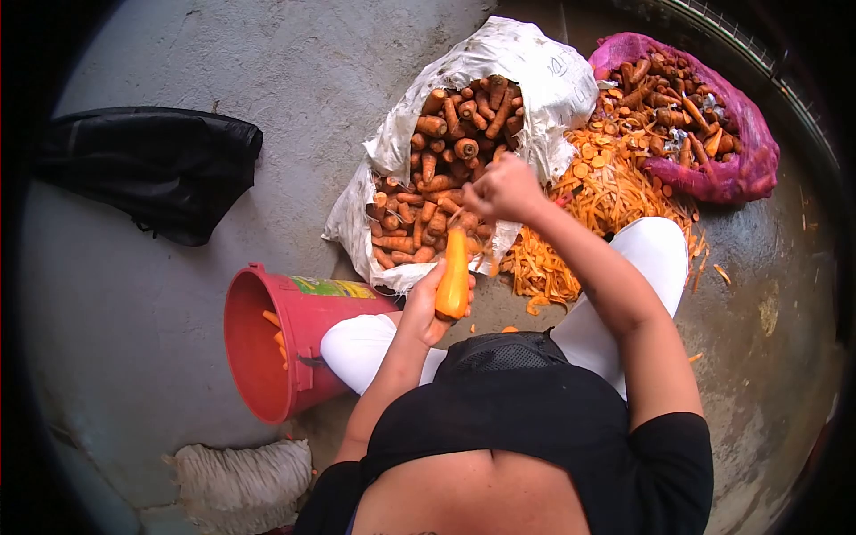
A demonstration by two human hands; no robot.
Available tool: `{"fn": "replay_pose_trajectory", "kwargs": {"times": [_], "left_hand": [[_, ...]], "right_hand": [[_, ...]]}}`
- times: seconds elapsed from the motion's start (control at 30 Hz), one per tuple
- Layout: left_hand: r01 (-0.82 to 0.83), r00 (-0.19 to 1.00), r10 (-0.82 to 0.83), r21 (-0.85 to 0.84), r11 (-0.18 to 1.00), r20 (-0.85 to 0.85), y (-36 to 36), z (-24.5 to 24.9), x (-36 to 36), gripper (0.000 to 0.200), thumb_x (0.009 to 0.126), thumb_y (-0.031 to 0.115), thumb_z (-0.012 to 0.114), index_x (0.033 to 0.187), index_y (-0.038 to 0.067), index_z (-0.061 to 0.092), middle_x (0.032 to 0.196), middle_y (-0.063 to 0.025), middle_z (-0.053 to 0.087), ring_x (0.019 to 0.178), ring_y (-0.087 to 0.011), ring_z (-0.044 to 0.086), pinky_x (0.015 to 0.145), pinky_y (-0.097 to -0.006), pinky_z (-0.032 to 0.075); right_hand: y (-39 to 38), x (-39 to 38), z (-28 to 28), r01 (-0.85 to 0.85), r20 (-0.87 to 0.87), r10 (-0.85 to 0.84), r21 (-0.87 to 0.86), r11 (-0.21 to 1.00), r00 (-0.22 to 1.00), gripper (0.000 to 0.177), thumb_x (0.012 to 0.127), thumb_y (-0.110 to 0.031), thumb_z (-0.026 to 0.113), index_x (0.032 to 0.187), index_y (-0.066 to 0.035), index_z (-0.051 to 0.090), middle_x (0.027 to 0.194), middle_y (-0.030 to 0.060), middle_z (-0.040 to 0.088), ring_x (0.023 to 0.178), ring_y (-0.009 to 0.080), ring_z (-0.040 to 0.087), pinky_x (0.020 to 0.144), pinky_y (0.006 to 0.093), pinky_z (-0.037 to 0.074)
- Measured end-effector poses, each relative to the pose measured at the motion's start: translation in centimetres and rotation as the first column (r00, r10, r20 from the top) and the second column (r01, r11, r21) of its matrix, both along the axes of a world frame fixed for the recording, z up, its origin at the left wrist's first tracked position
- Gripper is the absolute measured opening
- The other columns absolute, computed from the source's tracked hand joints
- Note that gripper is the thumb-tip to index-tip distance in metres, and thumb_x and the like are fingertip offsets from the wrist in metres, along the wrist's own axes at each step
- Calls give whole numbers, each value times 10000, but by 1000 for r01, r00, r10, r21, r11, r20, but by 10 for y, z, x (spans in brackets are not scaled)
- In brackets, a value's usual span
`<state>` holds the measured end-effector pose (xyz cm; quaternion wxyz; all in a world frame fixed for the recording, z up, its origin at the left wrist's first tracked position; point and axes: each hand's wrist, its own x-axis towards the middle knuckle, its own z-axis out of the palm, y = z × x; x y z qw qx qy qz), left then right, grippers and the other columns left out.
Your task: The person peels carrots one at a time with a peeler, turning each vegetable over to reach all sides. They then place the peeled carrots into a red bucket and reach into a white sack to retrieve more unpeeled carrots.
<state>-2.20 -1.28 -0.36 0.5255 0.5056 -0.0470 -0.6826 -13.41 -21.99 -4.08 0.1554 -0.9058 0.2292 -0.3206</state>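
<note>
A peeled orange carrot [453,276] stands out from my left hand [426,308], whose fingers are wrapped round its thick lower end. My right hand [506,189] is closed just beyond the carrot's tip. Something thin and blurred runs from its fingers toward that tip; I cannot tell what it is. Behind both hands an open white sack [406,134] holds many unpeeled carrots [437,183]. Under my right forearm lies a heap of carrot peelings [593,201], with cut carrot ends among them.
A red bucket [308,312] lies tilted at my left knee with several peeled carrots [278,339] inside. A pink mesh sack [758,143] of carrots and scraps is at the far right. A black bag [169,165] lies at left, and a crumpled whitish sack [241,481] at lower left.
</note>
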Motion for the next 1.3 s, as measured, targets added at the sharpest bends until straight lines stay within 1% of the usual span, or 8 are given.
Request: {"fn": "replay_pose_trajectory", "kwargs": {"times": [0.13, 0.27, 0.4, 0.6, 0.9, 1.13, 1.2, 1.3], "left_hand": [[-30, 996, 25, -53, 998, -84, -2, 12, 0, 443, 989, 409, 395, 1222, 43, 487, 889, -95, 586, 742, -176, 591, 629, -312, 520], [-119, 981, 113, -28, 992, -155, -2, -2, 15, 422, 984, 385, 423, 1169, 19, 524, 915, -105, 607, 816, -203, 610, 705, -337, 528], [-267, 960, 268, 26, 963, -77, -8, -16, 10, 357, 979, 338, 447, 1118, 26, 552, 961, -98, 632, 881, -215, 623, 766, -361, 526], [-296, 951, 302, 90, 951, -64, -8, -16, 8, 309, 967, 284, 432, 1073, 17, 549, 1002, -127, 612, 888, -258, 598, 810, -429, 531], [-78, 991, 73, 43, 996, 108, -3, 3, -3, 374, 988, 371, 405, 1125, 38, 506, 877, -90, 605, 723, -192, 614, 544, -314, 511], [-70, 996, 68, -27, 997, -60, -7, 4, 6, 418, 985, 403, 400, 1168, 43, 510, 893, -94, 609, 763, -193, 605, 618, -337, 520], [-51, 983, 36, -75, 996, -182, -6, -2, 13, 429, 981, 410, 407, 1164, 40, 521, 915, -97, 613, 783, -197, 605, 643, -350, 521], [-78, 975, 65, -54, 995, -213, -6, -13, 16, 387, 976, 367, 428, 1149, 38, 535, 961, -103, 618, 827, -214, 613, 682, -375, 529]], "right_hand": [[-31, -6, -6, 359, -38, -357, 47, 932, 933, 407, 854, -319, 524, 525, -129, 669, 416, -5, 534, 430, 203, 534, 715, 325, 457], [-2, -7, 26, 119, 59, -167, 478, 870, 984, 404, 856, -344, 534, 555, -124, 689, 423, 26, 548, 343, 172, 500, 437, 294, 418], [39, -3, 25, -191, 261, 155, 118, 974, 953, 352, 798, -288, 591, 485, -133, 635, 433, 47, 520, 414, 215, 515, 487, 331, 401], [61, 3, 24, -279, 240, 263, 35, 960, 935, 322, 736, -255, 619, 449, -114, 585, 452, 68, 507, 466, 250, 515, 535, 356, 398], [20, 5, 14, -83, 161, 77, 34, 996, 984, 314, 777, -275, 598, 494, -153, 659, 449, 30, 538, 447, 195, 517, 544, 339, 413], [-6, -9, 27, 210, 172, -258, 256, 944, 951, 376, 863, -327, 512, 589, -170, 717, 431, 9, 556, 385, 164, 504, 535, 317, 421], [6, -10, 30, 90, 228, -173, 335, 938, 958, 387, 836, -328, 539, 532, -138, 684, 369, 12, 496, 322, 162, 499, 360, 270, 380], [34, -6, 26, -116, 258, 62, 200, 973, 964, 365, 803, -306, 566, 500, -123, 657, 420, 43, 527, 381, 204, 507, 501, 328, 432]]}}
